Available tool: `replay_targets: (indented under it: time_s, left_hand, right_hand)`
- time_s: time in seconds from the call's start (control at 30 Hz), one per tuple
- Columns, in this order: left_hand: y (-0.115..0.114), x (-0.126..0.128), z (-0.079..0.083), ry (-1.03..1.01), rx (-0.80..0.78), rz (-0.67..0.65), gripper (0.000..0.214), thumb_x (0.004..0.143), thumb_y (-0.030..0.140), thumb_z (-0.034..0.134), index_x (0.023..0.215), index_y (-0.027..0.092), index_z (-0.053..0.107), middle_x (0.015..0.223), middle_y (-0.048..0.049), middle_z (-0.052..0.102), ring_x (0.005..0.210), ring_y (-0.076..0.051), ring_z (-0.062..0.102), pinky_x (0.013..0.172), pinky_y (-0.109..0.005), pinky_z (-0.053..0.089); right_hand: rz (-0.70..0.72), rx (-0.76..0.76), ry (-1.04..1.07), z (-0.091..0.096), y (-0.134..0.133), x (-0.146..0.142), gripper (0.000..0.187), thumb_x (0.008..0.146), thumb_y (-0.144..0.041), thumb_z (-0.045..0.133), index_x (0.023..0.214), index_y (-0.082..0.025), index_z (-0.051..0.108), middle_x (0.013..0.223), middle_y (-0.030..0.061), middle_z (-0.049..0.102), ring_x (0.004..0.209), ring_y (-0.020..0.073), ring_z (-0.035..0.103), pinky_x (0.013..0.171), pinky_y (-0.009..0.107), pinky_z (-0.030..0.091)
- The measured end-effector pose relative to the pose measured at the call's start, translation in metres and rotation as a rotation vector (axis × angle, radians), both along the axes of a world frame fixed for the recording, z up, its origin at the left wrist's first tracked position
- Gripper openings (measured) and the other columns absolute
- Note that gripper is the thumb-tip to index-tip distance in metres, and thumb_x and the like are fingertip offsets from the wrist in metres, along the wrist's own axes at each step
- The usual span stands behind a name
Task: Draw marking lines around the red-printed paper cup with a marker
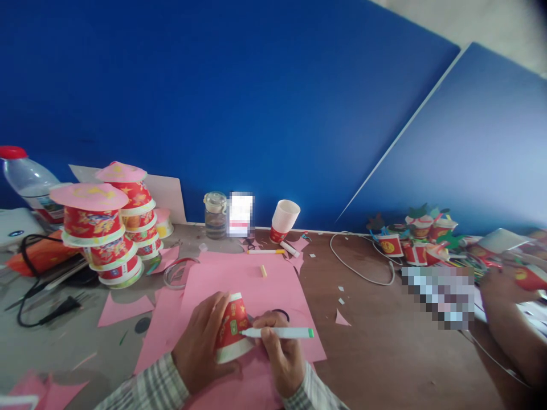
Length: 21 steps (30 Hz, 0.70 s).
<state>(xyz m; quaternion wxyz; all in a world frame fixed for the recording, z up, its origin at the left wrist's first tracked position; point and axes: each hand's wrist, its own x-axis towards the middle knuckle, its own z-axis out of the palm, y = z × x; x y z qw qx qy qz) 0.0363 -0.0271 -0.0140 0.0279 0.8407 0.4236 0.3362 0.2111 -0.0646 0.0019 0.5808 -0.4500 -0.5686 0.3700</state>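
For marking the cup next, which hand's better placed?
Right, I'd say. The right hand already grips the marker, tip at or very near the cup; the left hand is occupied holding the cup.

On the worktop point(384, 341), a paper sheet point(235, 273); over it, a paper cup point(234, 324) in the left hand point(199, 341). From that cup: at three o'clock, a marker point(290, 333) in the right hand point(282, 356); at nine, a plug point(64, 308); at ten, two cup stacks point(105, 242), a bottle point(36, 179) behind the nearer; at twelve, a jar point(216, 219); at one, nested cups point(285, 219); at two, a cup cluster point(421, 233).
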Motion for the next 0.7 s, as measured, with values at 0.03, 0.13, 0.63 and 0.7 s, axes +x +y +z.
replay_targets:
  time_s: [0.03,0.13,0.63,0.7]
  left_hand:
    - [-0.0001,-0.0001,0.0000,0.002,-0.002,0.001,0.110,0.040,0.075,0.048,0.124,0.014,0.010,0.114,-0.0155,0.041,0.104,-0.032,0.039,0.083,-0.043,0.040]
    - [-0.0002,-0.0003,-0.0007,0.014,-0.015,0.009,0.111,0.039,0.074,0.049,0.124,0.015,0.009,0.115,-0.0151,0.040,0.104,-0.031,0.038,0.084,-0.042,0.040]
    - [-0.0001,0.0002,-0.0006,-0.012,0.004,-0.006,0.106,0.043,0.074,0.046,0.124,0.016,0.009,0.115,-0.0145,0.040,0.104,-0.032,0.039,0.082,-0.044,0.040]
    - [-0.0003,0.0002,-0.0005,-0.012,0.008,-0.001,0.107,0.042,0.075,0.046,0.124,0.016,0.010,0.115,-0.0147,0.040,0.103,-0.032,0.039,0.082,-0.044,0.040]
  right_hand:
    - [-0.002,0.002,-0.001,-0.0007,0.0002,0.0001,0.020,0.079,-0.031,0.049,0.074,-0.019,0.064,0.055,0.0004,0.059,0.044,0.0156,0.052,0.042,0.021,0.041]
    - [0.001,0.030,-0.022,-0.0016,0.0013,0.0000,0.020,0.079,-0.030,0.049,0.074,-0.018,0.065,0.057,0.0015,0.060,0.045,0.0159,0.052,0.042,0.022,0.041]
    - [0.009,0.099,-0.124,0.0050,0.0026,-0.0010,0.019,0.079,-0.026,0.048,0.075,-0.018,0.065,0.055,0.0009,0.059,0.047,0.0172,0.054,0.045,0.023,0.042]
    - [0.017,0.101,-0.112,0.0051,0.0025,-0.0010,0.017,0.079,-0.025,0.049,0.075,-0.018,0.065,0.056,0.0010,0.060,0.047,0.0175,0.055,0.046,0.023,0.043]
